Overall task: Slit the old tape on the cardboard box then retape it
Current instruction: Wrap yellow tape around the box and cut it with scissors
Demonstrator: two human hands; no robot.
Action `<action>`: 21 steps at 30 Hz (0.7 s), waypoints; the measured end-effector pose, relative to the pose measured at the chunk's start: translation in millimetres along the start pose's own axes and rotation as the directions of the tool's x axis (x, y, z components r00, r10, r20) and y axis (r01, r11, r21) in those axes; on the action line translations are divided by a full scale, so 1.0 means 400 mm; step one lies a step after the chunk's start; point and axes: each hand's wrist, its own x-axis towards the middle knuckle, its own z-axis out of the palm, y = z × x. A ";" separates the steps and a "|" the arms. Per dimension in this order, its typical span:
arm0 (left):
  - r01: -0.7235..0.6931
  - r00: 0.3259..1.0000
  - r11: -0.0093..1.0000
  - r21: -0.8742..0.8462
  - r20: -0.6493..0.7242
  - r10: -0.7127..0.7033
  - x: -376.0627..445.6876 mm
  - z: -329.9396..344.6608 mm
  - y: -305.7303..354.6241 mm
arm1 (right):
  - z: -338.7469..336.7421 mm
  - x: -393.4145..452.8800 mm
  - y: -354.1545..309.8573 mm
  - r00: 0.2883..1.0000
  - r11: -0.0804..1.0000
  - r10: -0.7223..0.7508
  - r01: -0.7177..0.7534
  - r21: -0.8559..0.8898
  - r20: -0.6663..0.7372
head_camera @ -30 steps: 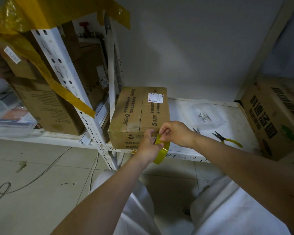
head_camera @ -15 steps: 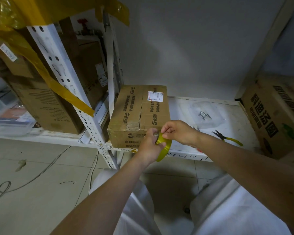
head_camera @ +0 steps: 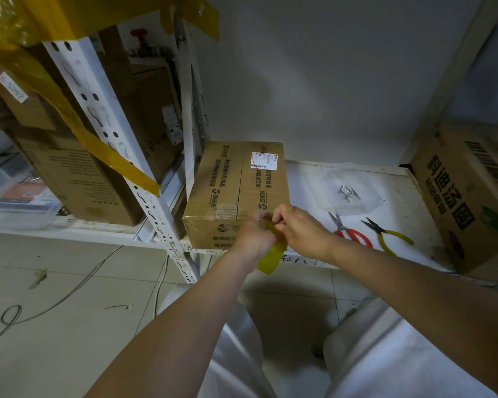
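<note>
Head view: box (head_camera: 236,193) on shelf (head_camera: 400,191) edge; tape roll (head_camera: 272,258) gripped in left hand (head_camera: 253,237), right hand (head_camera: 302,228) pinching its loose end just before box front. Tape likely light, sticky, prone to folding; best held taut by end. Scissors (head_camera: 350,232) and pliers (head_camera: 385,235) lying alongside.

You had a low white shelf board (head_camera: 397,225) before you, scuffed and marked. At its ten o'clock corner sat the brown printed cardboard box (head_camera: 236,193), its near face flush with the board's front edge. Toward one o'clock lay a clear plastic bag of metal nails (head_camera: 348,191). At centre, red-handled scissors (head_camera: 350,231) rested just beside yellow-handled pliers (head_camera: 387,236). At three o'clock stood a larger brown carton (head_camera: 469,193).
</note>
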 end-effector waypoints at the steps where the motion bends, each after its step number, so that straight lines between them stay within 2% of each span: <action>1: -0.010 1.000 1.000 0.015 0.005 0.010 0.000 0.000 -0.001 | -0.008 0.004 -0.003 1.000 0.999 0.026 -0.025 0.045 -0.012; 4: 0.002 1.000 1.000 0.003 -0.025 -0.002 0.006 0.002 -0.020 | -0.037 0.019 0.010 0.994 0.984 0.105 -0.097 0.150 -0.042; 9: -0.019 1.000 0.999 -0.038 -0.021 0.019 0.009 -0.011 -0.028 | -0.064 0.006 0.048 0.983 0.932 0.156 -0.178 0.317 0.096; 13: -0.087 0.996 0.996 -0.006 0.000 0.087 0.005 -0.006 -0.016 | -0.044 -0.001 0.037 0.986 0.917 0.164 -0.159 0.365 0.015; 16: -0.090 0.996 0.996 0.016 0.003 0.090 0.006 -0.001 -0.019 | -0.037 0.003 0.029 0.988 0.956 0.144 -0.125 0.266 -0.053; 21: -0.061 0.998 0.998 -0.019 -0.019 0.061 0.006 0.002 -0.019 | -0.017 0.003 0.031 0.990 0.994 0.003 -0.018 -0.106 -0.139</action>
